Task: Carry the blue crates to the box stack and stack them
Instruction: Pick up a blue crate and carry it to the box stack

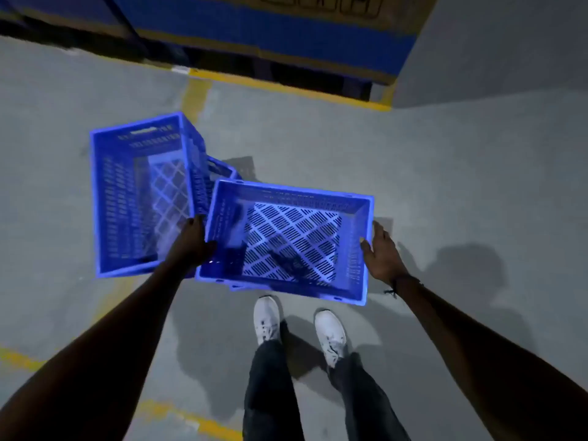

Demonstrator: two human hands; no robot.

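Observation:
Two blue slotted plastic crates are below me on the grey floor. The nearer crate (286, 240) is empty and sits in front of my feet, its rim overlapping a second, taller crate (140, 192) to the left. A corner of a third blue crate (222, 168) shows behind them. My left hand (191, 245) grips the left rim of the nearer crate, thumb inside the wall. My right hand (380, 253) lies against the crate's right wall with fingers extended, thumb at the rim.
A stack of cardboard boxes with a blue band (270, 33) stands ahead on a dark pallet. Yellow floor lines (286, 87) run in front of it. A grey wall (496, 46) rises at the right. My white shoes (299, 326) stand just behind the nearer crate.

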